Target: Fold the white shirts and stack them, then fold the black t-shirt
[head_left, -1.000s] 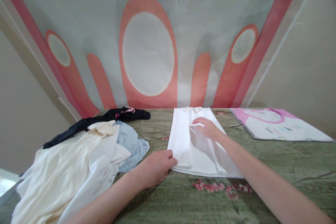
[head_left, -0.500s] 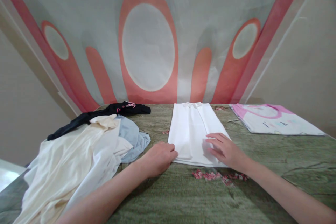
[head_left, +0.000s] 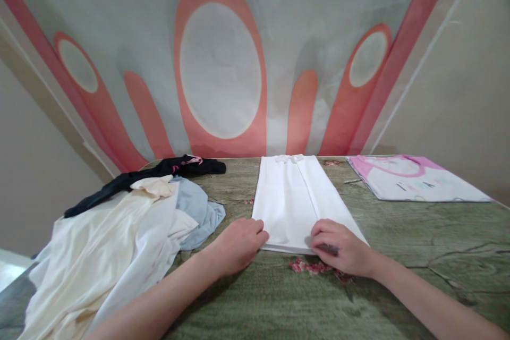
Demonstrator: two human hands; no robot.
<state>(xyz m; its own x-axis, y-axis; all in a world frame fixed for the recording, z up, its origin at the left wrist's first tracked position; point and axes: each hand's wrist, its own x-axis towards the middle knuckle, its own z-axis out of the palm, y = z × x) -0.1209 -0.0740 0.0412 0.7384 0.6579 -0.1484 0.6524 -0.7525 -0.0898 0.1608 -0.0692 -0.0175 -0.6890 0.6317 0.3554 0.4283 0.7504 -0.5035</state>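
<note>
Okay, left hand, right hand at white garment's near edge, fingers loosely curled, can't tell if pinching; best lift both corners evenly.

Light's coming in soft and kinda dim, so the wall is looking murky. One bright patch is glaring low at the left edge. My forearms are casting soft shadows on the table, the white garment is nearly blowing out, the shirt print is looking fuzzy, and the wide lens is stretching the edges.
</note>
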